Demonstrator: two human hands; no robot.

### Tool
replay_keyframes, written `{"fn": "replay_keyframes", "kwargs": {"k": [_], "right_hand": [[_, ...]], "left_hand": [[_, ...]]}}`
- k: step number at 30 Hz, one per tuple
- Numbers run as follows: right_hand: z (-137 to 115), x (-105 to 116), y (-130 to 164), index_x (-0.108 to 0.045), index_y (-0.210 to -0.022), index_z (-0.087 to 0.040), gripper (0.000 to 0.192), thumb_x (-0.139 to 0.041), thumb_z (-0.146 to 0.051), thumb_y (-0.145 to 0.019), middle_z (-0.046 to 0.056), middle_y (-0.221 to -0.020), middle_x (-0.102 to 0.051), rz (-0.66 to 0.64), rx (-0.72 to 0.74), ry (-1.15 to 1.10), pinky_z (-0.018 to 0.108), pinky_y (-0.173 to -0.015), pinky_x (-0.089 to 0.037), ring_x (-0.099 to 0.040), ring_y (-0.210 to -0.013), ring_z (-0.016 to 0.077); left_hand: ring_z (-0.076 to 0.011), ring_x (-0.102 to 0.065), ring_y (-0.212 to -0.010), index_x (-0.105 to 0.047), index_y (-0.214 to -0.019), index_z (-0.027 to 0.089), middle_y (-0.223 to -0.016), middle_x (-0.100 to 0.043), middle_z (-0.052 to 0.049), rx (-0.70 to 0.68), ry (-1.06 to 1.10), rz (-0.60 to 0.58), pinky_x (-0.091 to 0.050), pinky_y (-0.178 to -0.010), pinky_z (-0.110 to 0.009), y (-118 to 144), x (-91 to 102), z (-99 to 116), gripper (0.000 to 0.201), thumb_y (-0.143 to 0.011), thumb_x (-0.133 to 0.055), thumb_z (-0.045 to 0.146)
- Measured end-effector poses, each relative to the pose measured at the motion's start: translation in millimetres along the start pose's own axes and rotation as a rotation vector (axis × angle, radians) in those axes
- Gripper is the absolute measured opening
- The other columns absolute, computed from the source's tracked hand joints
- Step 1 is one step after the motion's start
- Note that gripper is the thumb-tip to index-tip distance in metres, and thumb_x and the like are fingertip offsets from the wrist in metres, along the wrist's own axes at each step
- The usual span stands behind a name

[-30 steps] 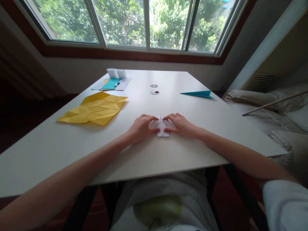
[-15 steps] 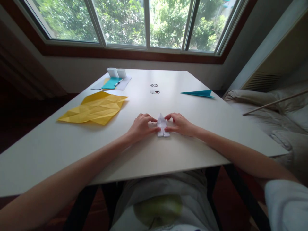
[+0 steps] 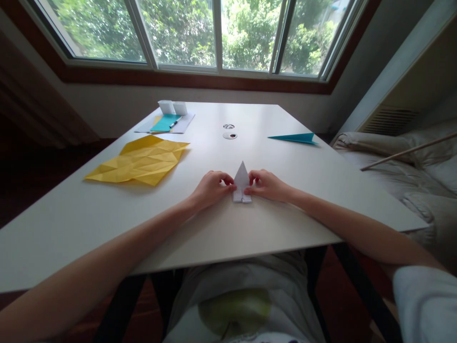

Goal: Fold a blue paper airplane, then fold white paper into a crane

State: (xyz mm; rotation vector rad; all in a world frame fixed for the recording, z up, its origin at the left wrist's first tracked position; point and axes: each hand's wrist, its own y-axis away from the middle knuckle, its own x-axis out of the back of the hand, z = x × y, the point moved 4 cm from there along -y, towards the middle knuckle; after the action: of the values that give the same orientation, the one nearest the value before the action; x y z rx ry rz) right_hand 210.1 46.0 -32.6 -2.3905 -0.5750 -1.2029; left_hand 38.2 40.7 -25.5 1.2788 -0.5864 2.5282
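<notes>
A small piece of folded white paper point(image 3: 242, 180) is on the table near its front, its pointed tip rising away from me and its squared base toward me. A short slit shows in the middle of the base. My left hand point(image 3: 215, 186) pinches the paper's left edge between thumb and fingers. On the opposite edge, my right hand point(image 3: 264, 184) grips it the same way, with the thumb on the lower part of the paper.
Left on the white table point(image 3: 285, 224) lies a creased yellow paper sheet point(image 3: 143, 161). Behind it are a teal paper point(image 3: 165, 123), a pen point(image 3: 175, 122) and two white folded paper boxes point(image 3: 166, 107). A teal paper plane point(image 3: 294, 138) lies at right, beyond round grommets point(image 3: 230, 136).
The paper's pointed part now stands taller and wider, its tip moved up and slightly right. My fingers have shifted a little along its edges; the other things stay put.
</notes>
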Motion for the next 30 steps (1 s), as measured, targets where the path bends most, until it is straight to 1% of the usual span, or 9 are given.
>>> {"fn": "replay_keyframes", "kwargs": {"k": [7,10,13,16,20,24,26,30], "right_hand": [[0.0,1.6,-0.8,-0.059,-0.078,-0.018,0.013,-0.058,-0.031,-0.076,-0.001,-0.072,-0.059,-0.04,0.052,-0.03,0.023,-0.06,-0.037,-0.047,-0.063,0.0108],[-1.3,3.0,-0.5,-0.058,-0.072,-0.018,0.012,-0.058,-0.029,-0.076,-0.001,-0.069,-0.057,-0.016,0.059,-0.018,0.023,-0.061,-0.038,-0.047,-0.064,0.0111],[-4.1,3.9,-0.1,-0.057,-0.068,-0.018,0.012,-0.058,-0.028,-0.076,-0.001,-0.067,-0.057,0.011,0.096,-0.005,0.023,-0.063,-0.039,-0.049,-0.067,0.012],[-6.2,4.6,-0.2,-0.057,-0.067,-0.019,0.011,-0.058,-0.026,-0.076,0.0,-0.069,-0.059,0.039,0.145,0.017,0.024,-0.067,-0.04,-0.051,-0.07,0.0129],[-6.9,5.1,-0.1,-0.058,-0.065,-0.019,0.011,-0.06,-0.024,-0.075,0.0,-0.069,-0.06,0.073,0.175,0.043,0.026,-0.07,-0.04,-0.052,-0.071,0.0134],[-8.2,5.6,1.4,-0.06,-0.074,-0.02,0.002,-0.061,-0.022,-0.075,0.0,-0.074,-0.062,0.116,0.212,0.008,0.026,-0.07,-0.042,-0.053,-0.073,0.0136],[-9.3,5.1,2.4,-0.061,-0.079,-0.02,0.002,-0.06,-0.021,-0.077,0.0,-0.077,-0.063,0.118,0.256,-0.006,0.026,-0.072,-0.043,-0.053,-0.076,0.0139],[-11.3,4.5,4.4,-0.062,-0.079,-0.02,0.007,-0.055,-0.021,-0.081,0.002,-0.081,-0.065,0.089,0.365,0.021,0.029,-0.078,-0.042,-0.053,-0.081,0.0155]], "left_hand": [[-0.0137,-0.052,-0.064,-0.066,-0.07,0.019,-0.069,-0.065,0.002,-0.013,0.052,-0.029,-0.04,-0.061,-0.024,-1.5,0.7,-4.1,0.016,-0.07,-0.061,0.034],[-0.0125,-0.051,-0.061,-0.066,-0.069,0.019,-0.066,-0.064,0.002,-0.019,0.088,-0.061,-0.039,-0.06,-0.024,-2.6,-0.2,-6.0,0.018,-0.07,-0.061,0.036],[-0.0119,-0.049,-0.06,-0.066,-0.069,0.019,-0.065,-0.063,0.003,-0.029,0.115,-0.088,-0.039,-0.059,-0.023,-3.9,-1.0,-7.1,0.019,-0.07,-0.06,0.037],[-0.0135,-0.05,-0.064,-0.065,-0.068,0.019,-0.065,-0.063,0.002,-0.048,0.086,-0.085,-0.04,-0.062,-0.024,-4.5,-0.7,-7.7,0.018,-0.07,-0.061,0.036],[-0.0179,-0.052,-0.078,-0.064,-0.07,0.02,-0.074,-0.065,0.001,-0.129,-0.021,-0.035,-0.04,-0.07,-0.027,-2.8,-0.1,-4.5,0.013,-0.073,-0.061,0.033],[-0.0183,-0.052,-0.084,-0.063,-0.081,0.021,-0.086,-0.064,-0.001,-0.253,-0.117,0.021,-0.039,-0.076,-0.03,2.3,0.2,3.9,0.008,-0.077,-0.058,0.027],[-0.0181,-0.052,-0.085,-0.062,-0.08,0.021,-0.083,-0.064,-0.001,-0.29,-0.139,0.001,-0.038,-0.077,-0.03,4.1,-0.6,6.7,0.007,-0.08,-0.056,0.025],[-0.018,-0.054,-0.085,-0.063,-0.077,0.021,-0.081,-0.065,-0.002,-0.341,-0.128,-0.049,-0.038,-0.079,-0.03,4.0,-0.6,7.8,0.01,-0.081,-0.055,0.025]]}}
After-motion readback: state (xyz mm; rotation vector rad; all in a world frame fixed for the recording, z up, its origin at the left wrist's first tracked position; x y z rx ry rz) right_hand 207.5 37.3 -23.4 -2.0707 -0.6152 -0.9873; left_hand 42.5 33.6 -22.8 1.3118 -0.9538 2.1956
